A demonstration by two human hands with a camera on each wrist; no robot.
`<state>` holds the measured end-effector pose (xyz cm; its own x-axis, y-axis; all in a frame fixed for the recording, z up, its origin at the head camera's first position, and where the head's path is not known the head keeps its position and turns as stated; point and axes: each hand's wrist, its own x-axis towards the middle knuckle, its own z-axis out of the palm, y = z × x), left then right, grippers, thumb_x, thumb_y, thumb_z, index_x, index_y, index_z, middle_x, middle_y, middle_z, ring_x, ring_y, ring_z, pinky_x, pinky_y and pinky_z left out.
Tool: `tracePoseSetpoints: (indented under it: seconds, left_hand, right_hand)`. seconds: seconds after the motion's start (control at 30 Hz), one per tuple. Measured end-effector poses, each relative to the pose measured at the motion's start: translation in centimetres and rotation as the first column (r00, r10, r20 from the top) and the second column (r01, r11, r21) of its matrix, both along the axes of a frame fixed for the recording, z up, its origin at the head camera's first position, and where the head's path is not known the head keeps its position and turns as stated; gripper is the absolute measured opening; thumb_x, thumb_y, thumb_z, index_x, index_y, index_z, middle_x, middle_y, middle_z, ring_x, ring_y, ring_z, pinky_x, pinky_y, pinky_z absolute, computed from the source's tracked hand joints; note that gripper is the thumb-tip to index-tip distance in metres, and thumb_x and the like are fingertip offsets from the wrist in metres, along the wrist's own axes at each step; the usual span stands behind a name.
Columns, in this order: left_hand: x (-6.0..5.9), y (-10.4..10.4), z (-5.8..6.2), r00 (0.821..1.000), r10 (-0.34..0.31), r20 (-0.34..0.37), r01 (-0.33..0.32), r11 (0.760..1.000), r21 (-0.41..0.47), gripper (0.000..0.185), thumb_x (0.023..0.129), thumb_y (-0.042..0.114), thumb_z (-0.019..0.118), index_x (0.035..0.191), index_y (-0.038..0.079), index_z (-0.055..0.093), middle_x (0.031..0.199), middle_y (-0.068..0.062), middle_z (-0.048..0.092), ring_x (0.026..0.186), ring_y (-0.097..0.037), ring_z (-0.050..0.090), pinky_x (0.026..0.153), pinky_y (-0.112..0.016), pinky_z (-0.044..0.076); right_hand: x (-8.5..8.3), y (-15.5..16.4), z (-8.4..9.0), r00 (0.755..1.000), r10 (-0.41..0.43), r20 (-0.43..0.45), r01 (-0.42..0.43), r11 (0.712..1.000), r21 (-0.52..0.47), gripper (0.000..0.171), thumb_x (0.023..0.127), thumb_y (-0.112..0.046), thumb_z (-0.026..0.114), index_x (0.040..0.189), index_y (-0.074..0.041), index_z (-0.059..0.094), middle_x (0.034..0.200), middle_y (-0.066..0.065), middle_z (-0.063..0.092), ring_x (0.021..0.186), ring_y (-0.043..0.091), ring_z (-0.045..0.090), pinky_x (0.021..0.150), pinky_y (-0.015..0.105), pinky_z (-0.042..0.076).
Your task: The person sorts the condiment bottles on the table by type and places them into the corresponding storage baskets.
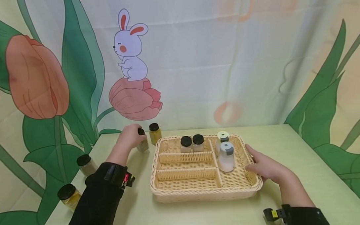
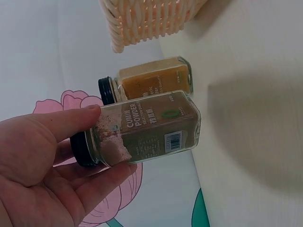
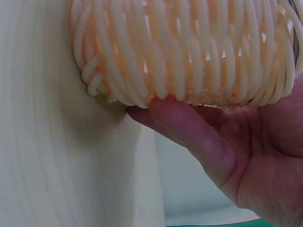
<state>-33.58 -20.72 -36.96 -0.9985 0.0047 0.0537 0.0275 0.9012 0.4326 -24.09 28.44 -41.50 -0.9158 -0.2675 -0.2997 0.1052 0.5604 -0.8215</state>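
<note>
My left hand point(image 1: 128, 137) holds a glass jar of cumin powder point(image 2: 151, 125) by its black-lidded end, thumb on one side and fingers on the other. Just beyond it stands a jar of yellow-orange powder point(image 1: 155, 136), partly covered by the cumin jar in the left wrist view. At the right end of a divided wicker basket point(image 1: 200, 195), my right hand point(image 1: 268, 165) grips the side, thumb at the rim and fingers against the outer wall point(image 3: 189, 56). Two black-lidded jars point(image 1: 198, 144) stand in the back left compartment; two pale-capped shakers point(image 1: 226, 159) occupy the right one.
Along the table's left edge are a brownish jar point(image 1: 87, 166) and a yellow jar point(image 1: 70, 196), with another dark lid partly hidden by my left sleeve point(image 1: 95, 201). A printed curtain point(image 1: 190, 75) hangs behind the pale table point(image 1: 313, 174).
</note>
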Motion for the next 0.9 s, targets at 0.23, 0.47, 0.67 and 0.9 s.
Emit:
tracePoseSetpoints:
  seconds: [0.23,0.47,0.67,0.9]
  left_hand:
    - [0.3,-0.1,0.7,1.000,0.006,0.008,-0.006,1.000,-0.004,0.042,0.094,0.020,0.072,0.128,-0.002,0.061,0.117,-0.022,0.064,0.103,-0.037,0.062,0.086,-0.051,0.055]
    - [0.5,-0.2,0.9,1.000,0.011,-0.005,-0.011,1.000,-0.021,0.040,0.094,0.021,0.072,0.127,-0.001,0.062,0.117,-0.022,0.065,0.103,-0.037,0.061,0.087,-0.051,0.054]
    - [0.8,0.0,1.4,1.000,0.015,0.000,-0.015,1.000,-0.020,0.047,0.095,0.021,0.071,0.134,-0.002,0.059,0.124,-0.024,0.063,0.109,-0.039,0.061,0.091,-0.053,0.053]
    - [1.0,0.1,2.1,1.000,0.005,-0.014,-0.005,1.000,-0.010,0.049,0.096,0.021,0.071,0.137,-0.001,0.058,0.127,-0.025,0.062,0.112,-0.041,0.061,0.093,-0.054,0.052]
  right_hand:
    - [0.0,0.0,0.0,1.000,0.004,-0.006,-0.004,1.000,-0.002,0.092,0.098,-0.008,0.059,0.164,-0.013,-0.006,0.152,0.041,0.024,0.072,0.029,0.069,0.055,0.047,0.058]
    - [-0.1,0.0,0.0,1.000,0.005,-0.004,-0.005,1.000,0.005,0.092,0.099,-0.009,0.059,0.164,-0.013,-0.006,0.153,0.042,0.023,0.073,0.029,0.069,0.055,0.047,0.058]
    - [0.0,-0.1,0.2,1.000,0.006,-0.008,-0.006,1.000,0.015,0.092,0.098,-0.009,0.059,0.164,-0.013,-0.005,0.154,0.041,0.021,0.071,0.028,0.068,0.055,0.046,0.057]
    - [0.0,-0.1,0.1,1.000,0.005,-0.006,-0.005,1.000,0.017,0.092,0.098,-0.009,0.059,0.164,-0.013,-0.005,0.154,0.041,0.022,0.071,0.029,0.068,0.055,0.046,0.057]
